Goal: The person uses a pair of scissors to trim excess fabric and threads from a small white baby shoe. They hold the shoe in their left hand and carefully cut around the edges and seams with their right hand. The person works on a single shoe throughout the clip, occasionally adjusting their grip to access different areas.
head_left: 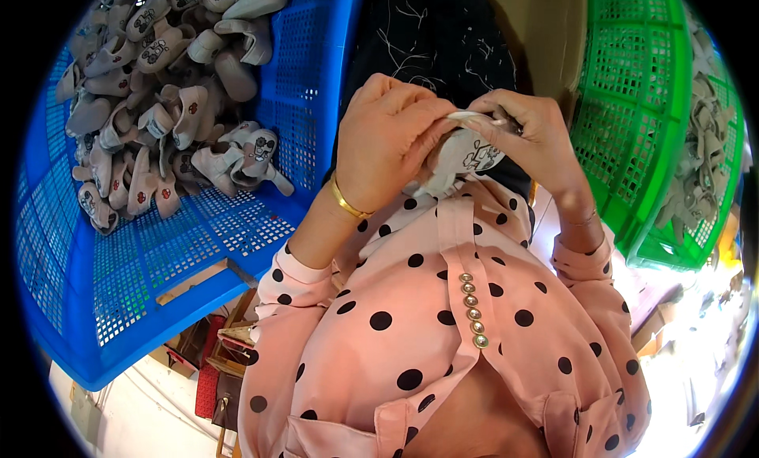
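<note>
Over my lap, a small off-white cloth shoe with a dark line drawing on it is held between both hands. My left hand pinches its upper edge from the left, fingers curled and closed. From the other side my right hand is closed on it, the thumb lying along the pale rim. The fingertips meet near that rim, and the hands hide part of the shoe. Whether a small tool is between the fingers cannot be made out.
A blue plastic basket at the left holds a heap of similar small shoes. At the right stands a green basket, with more greyish pieces beyond its near wall. Loose white threads lie on the dark trousers.
</note>
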### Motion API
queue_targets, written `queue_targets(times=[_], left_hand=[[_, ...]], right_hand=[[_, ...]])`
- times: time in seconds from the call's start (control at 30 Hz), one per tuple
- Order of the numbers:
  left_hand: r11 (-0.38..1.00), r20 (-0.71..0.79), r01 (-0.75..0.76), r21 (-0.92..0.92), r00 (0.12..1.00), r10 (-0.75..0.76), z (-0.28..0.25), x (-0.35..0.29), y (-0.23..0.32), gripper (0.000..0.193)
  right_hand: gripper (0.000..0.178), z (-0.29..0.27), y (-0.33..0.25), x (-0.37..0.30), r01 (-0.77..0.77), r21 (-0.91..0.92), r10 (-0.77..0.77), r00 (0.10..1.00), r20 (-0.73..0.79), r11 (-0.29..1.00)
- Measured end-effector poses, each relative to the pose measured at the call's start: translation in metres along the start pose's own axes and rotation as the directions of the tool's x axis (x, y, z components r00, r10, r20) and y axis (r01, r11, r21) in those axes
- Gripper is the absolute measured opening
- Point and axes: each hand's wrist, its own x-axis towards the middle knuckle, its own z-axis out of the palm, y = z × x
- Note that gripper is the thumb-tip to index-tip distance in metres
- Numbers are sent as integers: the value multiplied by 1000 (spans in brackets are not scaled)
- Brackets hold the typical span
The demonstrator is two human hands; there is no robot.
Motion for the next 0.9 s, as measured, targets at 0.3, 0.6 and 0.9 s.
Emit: queue_targets(times=[0.3,0.6,0.9], left_hand=[[858,178,412,-306,911,-373,-13,-26,0,12],[272,660,856,-440,514,-548,-43,-36,4,18],[22,652,832,-555,451,-610,-24,-61,-4,17]], right_hand=[[24,35,17,-9,-137,292,125,990,59,947],[20,30,-1,-3,-174,299,80,950,303,938],[45,37,9,-19,262,-372,-275,961,20,890]])
